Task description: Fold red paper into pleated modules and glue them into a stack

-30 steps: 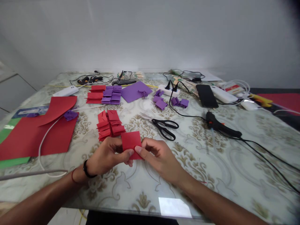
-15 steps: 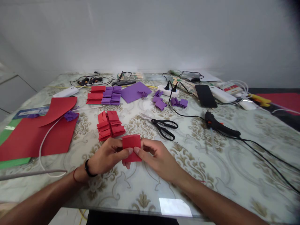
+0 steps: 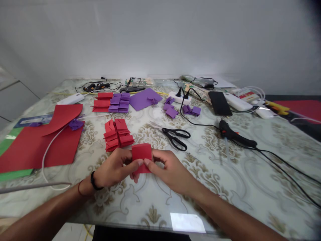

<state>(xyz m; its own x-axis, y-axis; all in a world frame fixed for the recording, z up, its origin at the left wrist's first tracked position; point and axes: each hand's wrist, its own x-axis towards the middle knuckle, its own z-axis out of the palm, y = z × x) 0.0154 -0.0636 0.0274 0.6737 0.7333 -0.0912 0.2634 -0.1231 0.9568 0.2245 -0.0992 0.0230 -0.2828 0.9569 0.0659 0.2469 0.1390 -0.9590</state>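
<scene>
Between my two hands is a small red piece of paper (image 3: 141, 152), held up above the patterned table (image 3: 155, 197). My left hand (image 3: 120, 167) pinches its left side, thumb on the front and fingers behind. My right hand (image 3: 169, 169) grips the right side the same way, the two thumb tips nearly meeting at the paper's middle. A crease seems to run across it at the thumbs. Just beyond my left hand lie several folded red paper pieces (image 3: 117, 134) in two columns. Open scissors (image 3: 175, 134) with black handles rest beyond my right hand.
Red sheets (image 3: 57, 147) lie at the left over green paper (image 3: 18, 175). Folded purple pieces (image 3: 119, 103) and a purple sheet (image 3: 142, 97) sit farther back. At the right are a glue gun (image 3: 237, 134) with trailing cable, a phone (image 3: 220, 103) and a power strip (image 3: 180, 97).
Both hands keep hold of the red paper, which has shifted very slightly to the right. Nothing else on the table has visibly moved.
</scene>
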